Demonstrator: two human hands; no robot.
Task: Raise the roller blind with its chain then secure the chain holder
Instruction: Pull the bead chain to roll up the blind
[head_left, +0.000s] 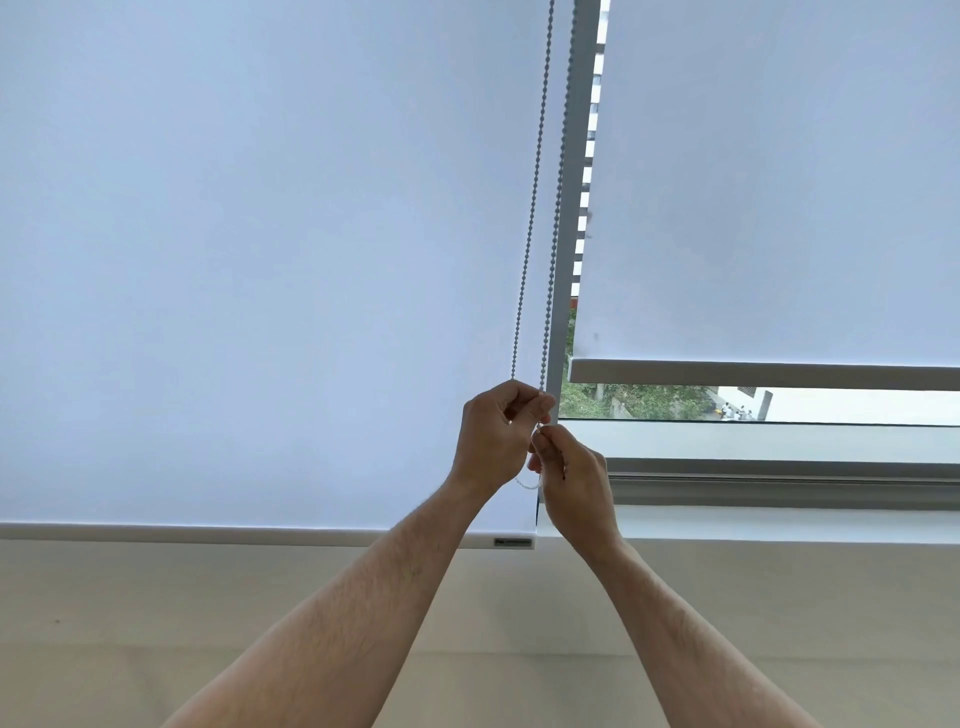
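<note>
A white roller blind (260, 260) covers the left window, and its bottom bar (208, 534) hangs just below sill height. A grey bead chain (530, 234) drops in two strands along the blind's right edge. My left hand (493, 441) is closed on the left strand where it ends. My right hand (571, 478) pinches the right strand just below and to the right, close to the window frame. The chain's white bottom loop (530, 486) shows between the two hands. No chain holder can be made out; the hands may hide it.
A second white blind (779, 182) on the right is partly raised, its bar (753, 373) above a strip of open glass showing trees. A grey mullion (563, 260) separates the windows. The sill (779, 522) and a beige wall (156, 623) lie below.
</note>
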